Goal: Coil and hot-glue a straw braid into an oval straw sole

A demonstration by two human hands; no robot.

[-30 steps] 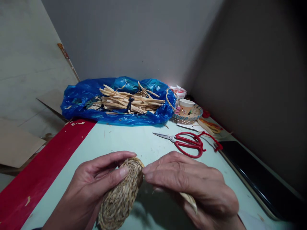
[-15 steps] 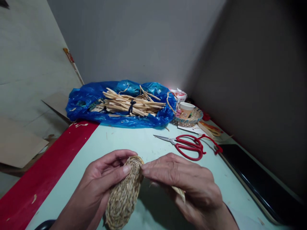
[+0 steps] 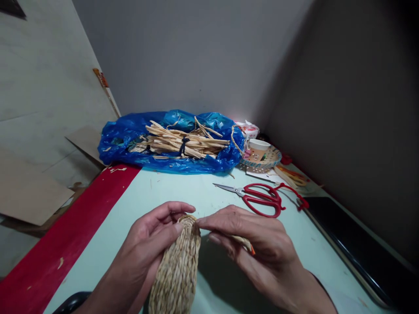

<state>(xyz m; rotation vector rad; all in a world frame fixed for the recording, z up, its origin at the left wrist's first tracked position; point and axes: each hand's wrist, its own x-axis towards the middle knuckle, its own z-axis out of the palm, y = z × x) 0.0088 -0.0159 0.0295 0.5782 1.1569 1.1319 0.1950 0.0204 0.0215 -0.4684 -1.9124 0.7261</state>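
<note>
A long, round-ended woven straw piece (image 3: 178, 266) stands tilted at the near middle, its braided rows facing me. My left hand (image 3: 153, 244) grips its left side, thumb pressed on the front near the top and fingers behind. My right hand (image 3: 258, 248) is closed with its fingertips touching the upper right edge of the weave. A pale straw strip (image 3: 244, 242) with a small orange tip sticks out of the right hand; its other end is hidden by the fingers. Red-handled scissors (image 3: 262, 198) lie just beyond the right hand.
A blue plastic bag (image 3: 131, 161) at the back holds a tied bundle of straw strips (image 3: 193, 144). Beside it a paper cup (image 3: 258, 150) stands in a small basket (image 3: 276, 158). A black flat object (image 3: 347, 244) lies along the right. Some dark object (image 3: 72, 302) sits near left.
The woven piece has tipped, so its face shows more fully and its top end is lower. Both hands have shifted slightly right in view, along with the whole scene.
</note>
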